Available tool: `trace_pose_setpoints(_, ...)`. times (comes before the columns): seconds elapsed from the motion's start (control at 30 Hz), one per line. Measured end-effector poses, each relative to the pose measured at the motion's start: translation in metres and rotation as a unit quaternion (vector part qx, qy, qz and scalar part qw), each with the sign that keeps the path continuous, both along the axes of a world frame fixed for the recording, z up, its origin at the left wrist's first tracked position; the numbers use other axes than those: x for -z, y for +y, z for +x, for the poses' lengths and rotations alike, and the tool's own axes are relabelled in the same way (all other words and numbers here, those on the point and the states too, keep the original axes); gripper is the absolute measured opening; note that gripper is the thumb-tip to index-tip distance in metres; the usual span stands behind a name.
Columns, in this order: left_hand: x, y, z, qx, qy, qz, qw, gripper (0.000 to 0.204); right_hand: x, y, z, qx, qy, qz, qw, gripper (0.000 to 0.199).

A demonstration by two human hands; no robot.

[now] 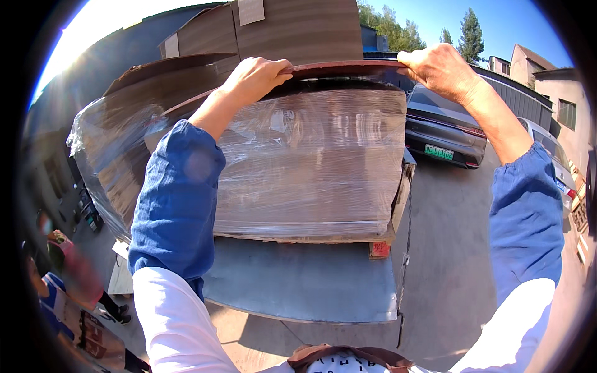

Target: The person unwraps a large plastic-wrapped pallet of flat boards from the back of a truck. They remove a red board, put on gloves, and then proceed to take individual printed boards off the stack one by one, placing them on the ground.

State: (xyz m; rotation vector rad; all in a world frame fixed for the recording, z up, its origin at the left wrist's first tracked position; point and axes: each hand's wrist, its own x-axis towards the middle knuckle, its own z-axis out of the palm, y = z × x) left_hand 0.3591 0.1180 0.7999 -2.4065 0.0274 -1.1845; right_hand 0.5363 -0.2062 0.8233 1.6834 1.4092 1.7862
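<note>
Head view: brown sheet (345, 68) spans left hand (256, 79) to right hand (440, 69).

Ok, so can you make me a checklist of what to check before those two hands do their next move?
1. Left hand gripping the near edge of the reddish-brown sheet: ok.
2. Right hand gripping that edge too, farther right: ok.
3. Sheet lying flat on the plastic-wrapped stack: cannot tell; a dark band shows between them.
4. Clear film smooth all over: not ok, it is wrinkled on the front.
5. Blue-grey metal platform under the stack: ok, its near part sticks out below.
6. Sheet light enough to handle: cannot tell; its weight does not show.
</note>
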Motion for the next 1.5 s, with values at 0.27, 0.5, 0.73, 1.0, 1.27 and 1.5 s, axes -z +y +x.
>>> trace_pose_setpoints(0.27,0.01,-0.062,-0.064,0.058,-0.036,0.064,0.996,0.027,0.008,-0.08,-0.087,-0.047,-0.02,0.006,0.999,0.019)
trace_pose_setpoints(0.5,0.069,-0.1,-0.151,0.081,-0.044,0.039,0.995,0.024,0.072,-0.117,-0.199,-0.105,0.024,0.017,0.994,0.019)
trace_pose_setpoints(0.73,0.117,-0.108,-0.188,0.106,-0.094,0.013,0.99,0.035,0.118,-0.121,-0.244,-0.071,0.051,0.006,0.996,0.034)
trace_pose_setpoints(1.0,0.199,-0.095,-0.168,0.084,-0.139,-0.015,0.987,0.035,0.199,-0.099,-0.218,-0.076,0.034,-0.026,0.996,0.032)
trace_pose_setpoints(1.27,0.31,-0.149,-0.141,0.201,-0.442,-0.466,0.739,0.056,0.245,-0.082,-0.205,-0.07,0.096,-0.001,0.993,0.033)
trace_pose_setpoints(1.5,0.293,-0.151,-0.117,0.506,-0.296,-0.775,0.236,0.047,0.26,-0.084,-0.206,-0.053,0.24,-0.014,0.969,0.049)
